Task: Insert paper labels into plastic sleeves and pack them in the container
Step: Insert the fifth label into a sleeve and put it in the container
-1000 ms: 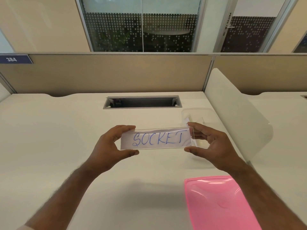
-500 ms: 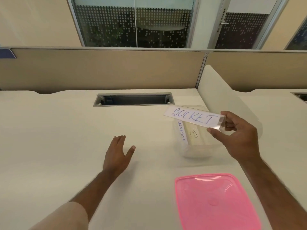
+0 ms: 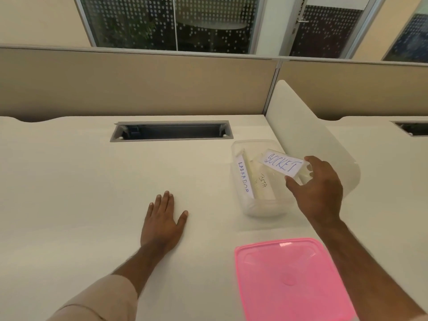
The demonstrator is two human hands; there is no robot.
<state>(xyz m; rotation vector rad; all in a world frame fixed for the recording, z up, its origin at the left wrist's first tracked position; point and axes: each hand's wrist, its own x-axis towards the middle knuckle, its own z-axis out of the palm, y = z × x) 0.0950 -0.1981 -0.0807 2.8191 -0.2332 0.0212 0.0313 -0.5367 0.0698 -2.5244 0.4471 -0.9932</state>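
Three sleeved labels, one container, one pink lid.

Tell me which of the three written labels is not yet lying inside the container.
The SOCKET label. The right hand holds it tilted above the clear container, while LABRADOR and BETA already lie inside.

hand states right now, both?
Left hand: open, flat on the desk, holding nothing.
Right hand: pinching the SOCKET sleeve over the container.
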